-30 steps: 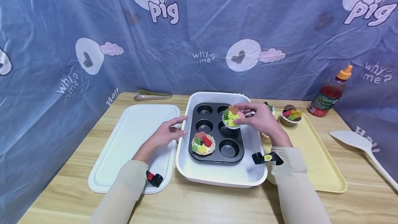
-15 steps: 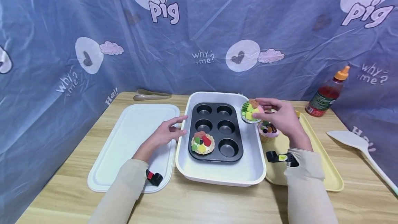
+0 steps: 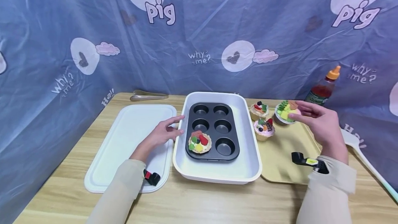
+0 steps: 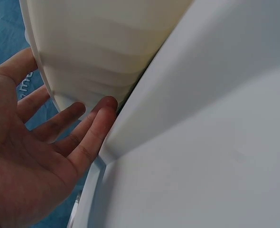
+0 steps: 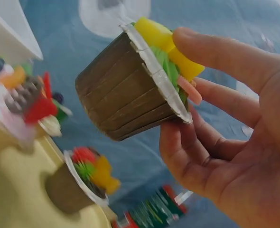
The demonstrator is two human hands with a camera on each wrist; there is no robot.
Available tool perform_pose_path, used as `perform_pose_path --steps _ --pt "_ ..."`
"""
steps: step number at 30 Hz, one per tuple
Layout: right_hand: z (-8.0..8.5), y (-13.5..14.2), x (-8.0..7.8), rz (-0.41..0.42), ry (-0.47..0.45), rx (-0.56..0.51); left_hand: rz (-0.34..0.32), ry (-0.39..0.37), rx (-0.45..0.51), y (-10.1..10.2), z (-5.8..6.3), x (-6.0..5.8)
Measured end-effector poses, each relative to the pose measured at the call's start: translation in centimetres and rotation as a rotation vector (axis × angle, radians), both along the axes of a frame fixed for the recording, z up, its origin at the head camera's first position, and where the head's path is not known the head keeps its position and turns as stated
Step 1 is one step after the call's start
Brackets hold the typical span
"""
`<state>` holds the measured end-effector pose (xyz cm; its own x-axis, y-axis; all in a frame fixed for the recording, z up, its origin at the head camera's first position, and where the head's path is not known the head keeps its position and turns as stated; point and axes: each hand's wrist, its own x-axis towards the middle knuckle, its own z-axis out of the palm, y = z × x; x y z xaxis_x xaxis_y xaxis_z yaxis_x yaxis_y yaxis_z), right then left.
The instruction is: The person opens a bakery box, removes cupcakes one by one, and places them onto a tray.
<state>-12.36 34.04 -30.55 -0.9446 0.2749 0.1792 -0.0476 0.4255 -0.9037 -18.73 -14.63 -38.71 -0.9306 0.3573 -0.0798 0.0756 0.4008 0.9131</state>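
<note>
My right hand [image 3: 321, 123] holds a cupcake [image 3: 285, 113] with green frosting and yellow chunks above the pale yellow tray [image 3: 286, 158]. Its brown pleated cup is tilted in the right wrist view, gripped at the topping and white rim. My left hand [image 3: 161, 134] rests its fingertips at the left wall of the white bin [image 3: 217, 179], fingers loosely bent. Inside that bin lies a dark muffin tin [image 3: 211, 156]; a fruit-topped tart [image 3: 200, 142] sits in its front left cup. A berry tart [image 3: 258, 110] and a pink-frosted cupcake [image 3: 264, 129] stand at the yellow tray's left side.
Another brown-cupped cupcake [image 5: 76, 183] is on the yellow tray in the right wrist view. A white tray [image 3: 136, 141] lies left, metal tongs [image 3: 149, 96] behind it. A sauce bottle [image 3: 321, 91] stands back right, near a white spoon [image 3: 367, 158].
My right hand has carried the green-frosted cupcake rightward from above the muffin tin to above the yellow tray. My left hand has stayed at the bin. The view has shifted slightly right.
</note>
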Motion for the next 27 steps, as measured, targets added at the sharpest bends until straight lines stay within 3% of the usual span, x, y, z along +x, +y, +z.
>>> perform_pose_path --steps 5,7,12,18,27 --pt "-0.6 2.2 1.1 0.028 0.029 -0.221 -0.001 -0.005 0.002 0.1 -0.1 -0.1" --pt "-0.9 2.8 1.3 0.041 0.031 -0.242 0.003 -0.003 -0.002 0.1 -0.1 -0.1" --pt "-1.5 3.7 1.6 0.048 -0.024 -0.167 0.005 0.006 -0.014 0.0 -0.3 -0.2" --pt "-2.3 4.2 1.2 0.119 -0.081 -0.055 0.008 0.005 -0.028 -0.2 -0.4 -0.1" --pt "-3.8 5.1 0.6 0.215 -0.097 0.002 0.000 0.010 -0.024 -0.1 -0.4 -0.1"
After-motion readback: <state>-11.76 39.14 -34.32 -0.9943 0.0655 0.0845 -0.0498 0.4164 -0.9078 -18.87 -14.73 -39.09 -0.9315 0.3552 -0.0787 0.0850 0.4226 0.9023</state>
